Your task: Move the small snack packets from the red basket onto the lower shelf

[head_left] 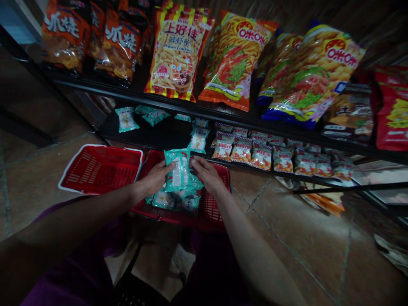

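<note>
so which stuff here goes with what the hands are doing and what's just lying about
In use:
green packet in the left hand, right hand at its side
red basket beneath
green packets inside
probably matching packets on the lower shelf

Just about:
other red basket
small red-and-white packets
prawn crackers bag, upper shelf

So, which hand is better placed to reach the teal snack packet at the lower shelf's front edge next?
Probably the right hand: it is nearer that teal snack packet, just below it in view. The left hand is farther off, its thumb on the front of the held teal packet above the red basket.
</note>
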{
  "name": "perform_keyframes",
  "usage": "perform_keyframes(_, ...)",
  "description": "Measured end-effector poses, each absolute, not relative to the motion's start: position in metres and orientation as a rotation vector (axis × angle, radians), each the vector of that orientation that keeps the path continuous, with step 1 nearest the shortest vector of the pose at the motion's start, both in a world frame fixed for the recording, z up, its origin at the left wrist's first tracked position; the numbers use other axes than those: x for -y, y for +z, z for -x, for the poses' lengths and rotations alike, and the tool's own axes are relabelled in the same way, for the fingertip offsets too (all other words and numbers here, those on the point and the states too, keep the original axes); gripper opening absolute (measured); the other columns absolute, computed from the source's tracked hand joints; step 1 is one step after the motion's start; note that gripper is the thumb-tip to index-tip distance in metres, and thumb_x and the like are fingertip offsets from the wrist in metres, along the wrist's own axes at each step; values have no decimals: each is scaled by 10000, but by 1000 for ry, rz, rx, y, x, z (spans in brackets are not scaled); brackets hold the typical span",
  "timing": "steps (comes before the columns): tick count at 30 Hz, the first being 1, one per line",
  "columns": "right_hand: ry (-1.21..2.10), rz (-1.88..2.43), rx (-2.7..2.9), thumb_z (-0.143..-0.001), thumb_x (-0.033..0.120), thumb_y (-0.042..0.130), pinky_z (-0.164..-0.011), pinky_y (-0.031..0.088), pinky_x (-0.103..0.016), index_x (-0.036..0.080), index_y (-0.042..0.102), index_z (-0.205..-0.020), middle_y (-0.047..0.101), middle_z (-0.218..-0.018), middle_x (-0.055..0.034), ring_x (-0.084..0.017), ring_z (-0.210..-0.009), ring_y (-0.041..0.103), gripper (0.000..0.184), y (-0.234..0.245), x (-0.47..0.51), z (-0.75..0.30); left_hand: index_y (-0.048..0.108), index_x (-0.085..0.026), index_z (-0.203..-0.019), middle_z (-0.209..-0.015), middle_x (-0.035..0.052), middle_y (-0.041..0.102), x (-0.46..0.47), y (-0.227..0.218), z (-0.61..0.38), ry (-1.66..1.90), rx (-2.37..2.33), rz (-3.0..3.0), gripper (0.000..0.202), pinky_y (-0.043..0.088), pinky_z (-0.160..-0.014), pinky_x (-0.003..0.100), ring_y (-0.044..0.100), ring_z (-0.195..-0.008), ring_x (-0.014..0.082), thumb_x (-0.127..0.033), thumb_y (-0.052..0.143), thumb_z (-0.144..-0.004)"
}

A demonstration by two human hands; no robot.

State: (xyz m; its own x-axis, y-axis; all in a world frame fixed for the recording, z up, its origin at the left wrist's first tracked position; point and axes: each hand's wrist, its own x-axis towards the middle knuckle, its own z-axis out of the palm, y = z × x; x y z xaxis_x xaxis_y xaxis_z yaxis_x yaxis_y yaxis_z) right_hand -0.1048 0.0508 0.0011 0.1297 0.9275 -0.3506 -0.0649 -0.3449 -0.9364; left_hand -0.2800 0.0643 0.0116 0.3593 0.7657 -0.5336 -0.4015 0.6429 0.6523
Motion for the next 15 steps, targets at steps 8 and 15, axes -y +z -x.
perform_keyframes(8, 1574, 1357, 832, -608, 481, 776, -741, 507, -303, 218, 680, -921, 720, -870, -7, -168, -750, 646, 420, 16, -42, 124, 624, -142, -967, -837, 68, 705, -67, 10, 280, 844, -924, -459, 157, 548, -661, 313, 658, -664, 164, -209, 604, -827)
perform_keyframes(15, 1505, 1394, 820, -593, 469, 782, -697, 493, -286, 205, 698, -877, 719, -823, 1, -157, -713, 631, 396, 9, -44, 121, 647, -153, -1006, -857, 65, 703, -68, 22, 284, 762, -909, -461, 262, 495, -583, 262, 638, -648, 154, -287, 659, -781)
